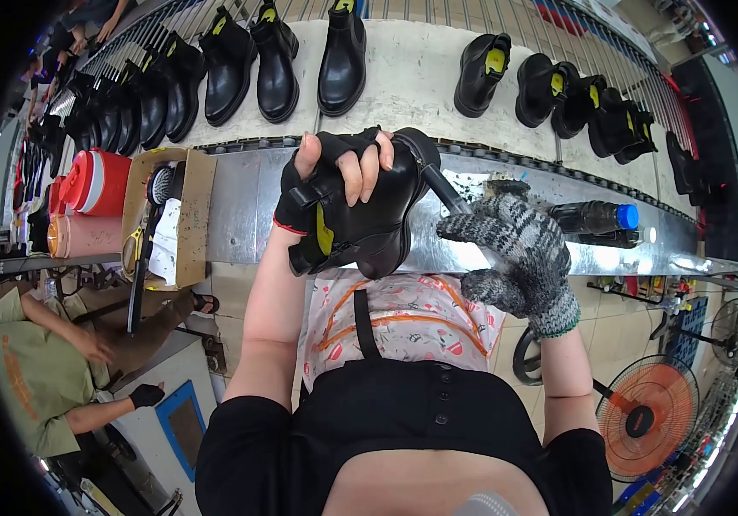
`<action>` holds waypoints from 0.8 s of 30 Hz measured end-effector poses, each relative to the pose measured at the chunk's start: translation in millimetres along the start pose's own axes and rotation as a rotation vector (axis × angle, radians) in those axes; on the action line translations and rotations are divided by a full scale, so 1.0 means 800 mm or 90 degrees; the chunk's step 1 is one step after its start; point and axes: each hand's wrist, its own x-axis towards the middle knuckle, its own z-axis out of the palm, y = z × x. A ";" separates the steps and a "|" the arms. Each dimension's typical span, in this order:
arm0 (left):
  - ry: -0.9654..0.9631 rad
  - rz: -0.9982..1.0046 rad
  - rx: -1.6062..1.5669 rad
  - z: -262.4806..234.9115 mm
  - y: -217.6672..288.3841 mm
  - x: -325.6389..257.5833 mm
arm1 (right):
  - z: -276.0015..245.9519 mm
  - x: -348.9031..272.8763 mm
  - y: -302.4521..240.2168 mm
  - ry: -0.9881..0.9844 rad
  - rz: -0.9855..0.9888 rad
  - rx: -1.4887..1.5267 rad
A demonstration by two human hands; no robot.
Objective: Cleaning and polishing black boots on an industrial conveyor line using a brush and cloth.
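Observation:
A glossy black ankle boot (378, 202) with a yellow-green lining hangs over the near edge of the metal bench, lying on its side. My left hand (343, 168), in a black fingerless glove, has its fingers wrapped over the boot's upper. My right hand (524, 258), in a grey and black knitted glove, closes on a dark rod-shaped tool (446, 187). The tool's far end meets the boot at the edge of its sole. I cannot make out the tool's exact kind, since the glove covers part of it.
Black boots (276, 69) line the white conveyor (412, 69) ahead. A cardboard box (193, 219) with a brush and scissors stands left, beside red jugs (98, 182). A blue-capped bottle (597, 218) lies right. An orange fan (644, 419) stands lower right; a person (51, 370) sits left.

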 end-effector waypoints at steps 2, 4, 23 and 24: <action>-0.006 0.004 0.002 -0.001 0.001 -0.001 | -0.006 0.003 -0.003 -0.022 0.008 -0.006; -0.020 -0.004 0.011 -0.003 0.002 -0.001 | -0.014 0.008 -0.007 0.040 -0.043 0.006; 0.105 0.065 -0.087 -0.087 0.014 -0.022 | 0.114 0.041 0.019 0.097 -0.149 0.103; 0.116 0.073 -0.095 -0.089 0.014 -0.024 | 0.116 0.042 0.015 0.111 -0.149 0.129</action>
